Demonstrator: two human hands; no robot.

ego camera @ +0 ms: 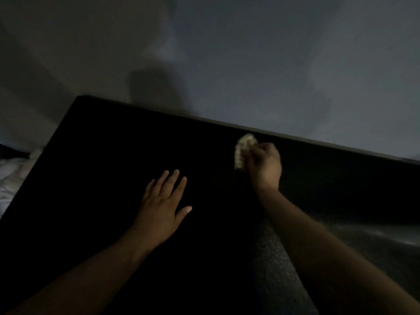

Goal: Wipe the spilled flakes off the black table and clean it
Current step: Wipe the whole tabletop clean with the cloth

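The left hand (pixel 162 205) lay flat, fingers spread, on the black tabletop (pixel 102 155). The right hand (pixel 264 165) clutched a pale cloth (pixel 242 153) near the tabletop's far edge. Flakes were indistinguishable in the dimness, so a wipe could miss them or push them over that edge.

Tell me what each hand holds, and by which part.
The right hand grips a pale wad, cloth or sponge, by its right edge; the left hand lies flat on the table, holding nothing.
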